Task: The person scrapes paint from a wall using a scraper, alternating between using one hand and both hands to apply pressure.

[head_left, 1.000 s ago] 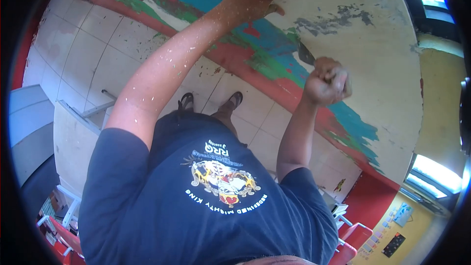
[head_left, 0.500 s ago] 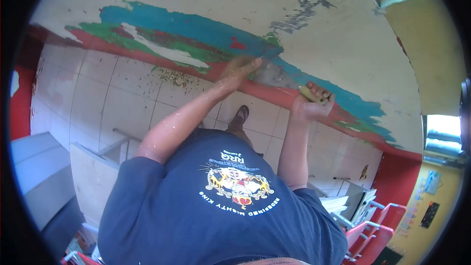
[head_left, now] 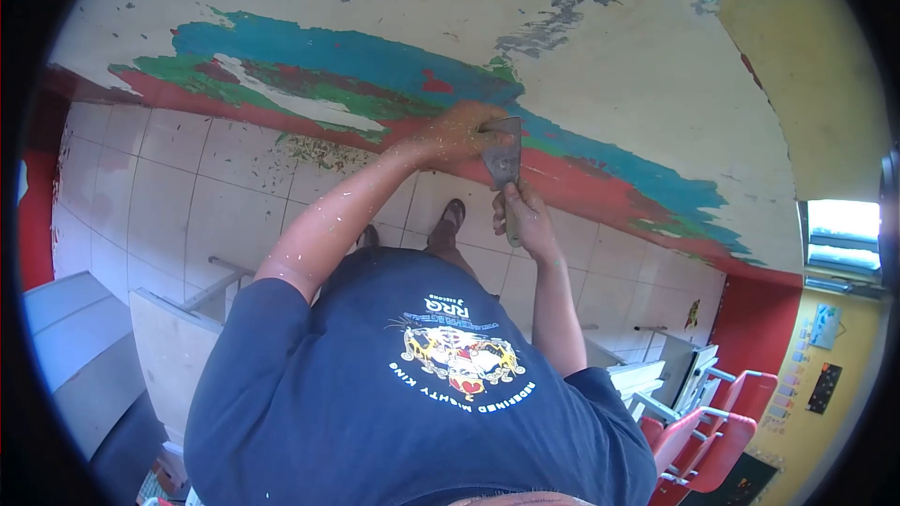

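Note:
A scraper with a wide metal blade [head_left: 503, 152] and a pale handle is held upright before the painted wall [head_left: 600, 84]. My right hand [head_left: 527, 217] is closed round its handle, below the blade. At the blade's left edge is my left hand [head_left: 457, 134], its bent fingers against the metal and its fingertips partly hidden by it. Pale flecks dot my left forearm. Peeled patches of blue [head_left: 309, 45], green and red paint run along the wall's lower part, behind both hands.
Paint chips [head_left: 323, 152] lie on the tiled floor [head_left: 239, 164] at the wall's foot. A pale chair or desk [head_left: 173, 342] stands on the left, beside a grey surface [head_left: 80, 319]. Red chairs [head_left: 708, 445] are at the lower right. Below my body a foot [head_left: 455, 213] shows.
My right hand has moved left and down and turned the scraper from lying along the wall to blade-up. My left hand has shifted slightly, its fingers now at the blade.

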